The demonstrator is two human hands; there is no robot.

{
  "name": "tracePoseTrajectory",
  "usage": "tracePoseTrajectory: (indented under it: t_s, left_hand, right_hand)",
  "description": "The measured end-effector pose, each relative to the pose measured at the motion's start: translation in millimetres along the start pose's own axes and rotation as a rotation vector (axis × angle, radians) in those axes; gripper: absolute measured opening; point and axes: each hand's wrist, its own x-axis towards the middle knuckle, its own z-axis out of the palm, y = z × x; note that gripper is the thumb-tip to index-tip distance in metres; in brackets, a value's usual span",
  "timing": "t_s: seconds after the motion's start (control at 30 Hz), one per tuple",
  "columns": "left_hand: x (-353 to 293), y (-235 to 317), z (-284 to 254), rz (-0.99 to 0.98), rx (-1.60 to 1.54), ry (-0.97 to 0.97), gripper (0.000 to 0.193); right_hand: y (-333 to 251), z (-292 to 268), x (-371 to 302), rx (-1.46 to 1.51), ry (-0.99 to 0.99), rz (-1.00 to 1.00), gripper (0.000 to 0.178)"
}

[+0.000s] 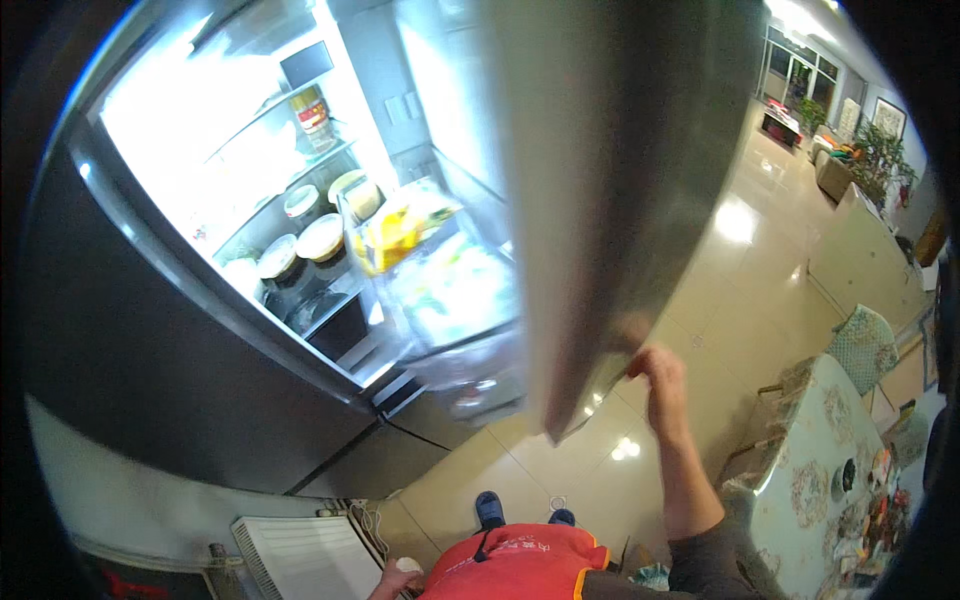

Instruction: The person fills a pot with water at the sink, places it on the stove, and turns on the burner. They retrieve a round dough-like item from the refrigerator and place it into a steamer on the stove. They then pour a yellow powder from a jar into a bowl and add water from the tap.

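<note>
A dark refrigerator stands ajar, its grey door [610, 200] swung out in front of me. My right hand [662, 385] has its fingers curled at the door's lower outer edge. Low in the picture, my left hand [392, 580] is closed around a small whitish round thing [408, 566], whose kind is too small to make out. Lidded tubs [320, 238] and a jar with a red and yellow label [311, 110] stand on the lit shelves. Yellow and pale packages fill the clear door bin [440, 350]. Glare hides much of the upper left interior.
A white ribbed radiator [305, 560] stands at the lower left. To the right is a table with a flowered cover [800, 480] and various items, with a patterned chair [862, 335] beyond. Shiny tiled floor [735, 220] runs back to a sofa and plants.
</note>
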Motion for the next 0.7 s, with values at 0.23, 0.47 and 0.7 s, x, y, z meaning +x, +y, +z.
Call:
tracePoseTrajectory:
  t_s: [0.23, 0.47, 0.7]
  left_hand:
    - [-14, 9, 26, 0.010, -0.122, 0.003, 0.072]
    - [28, 85, 22, 0.201, -0.015, 0.172, 0.069]
    - [90, 196, 11, 0.267, -0.227, 0.227, 0.070]
  right_hand:
    - [-20, 163, -13, -0.033, -0.767, -0.180, 0.029]
    - [17, 311, 40, -0.259, -0.970, -0.447, 0.054]
    - [91, 299, 91, -0.218, -0.906, -0.521, 0.062]
